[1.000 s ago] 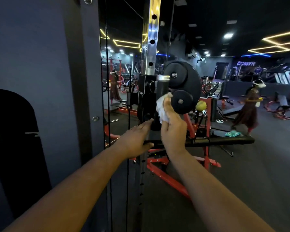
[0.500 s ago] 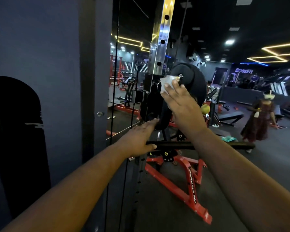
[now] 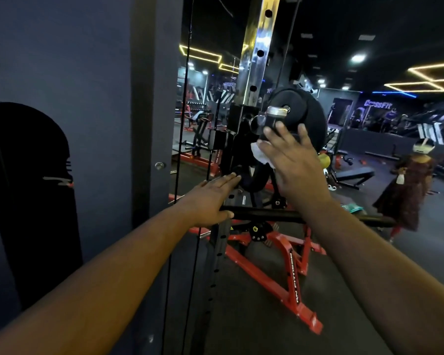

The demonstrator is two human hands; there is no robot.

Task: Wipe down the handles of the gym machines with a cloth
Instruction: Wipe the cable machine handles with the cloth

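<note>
Both hands flat, fingers straight. Right hand [image 3: 296, 165] presses white cloth [image 3: 261, 155] against handle [image 3: 273, 123]; cloth under its fingers [image 3: 272, 147]. Left hand [image 3: 212, 198] rests on black bar [image 3: 267, 215], gripping nothing.

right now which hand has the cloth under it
The right hand, fingers spread, presses the white cloth against the black handle. The left hand lies lower, bare, by the black bar.

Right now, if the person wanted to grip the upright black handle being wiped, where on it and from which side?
Probably the black sleeve of the handle below its silver cap, wrapped from the near side where the right hand already presses the white cloth. The weight plate seems to crowd the far side. The left hand rests on the horizontal bar.
</note>
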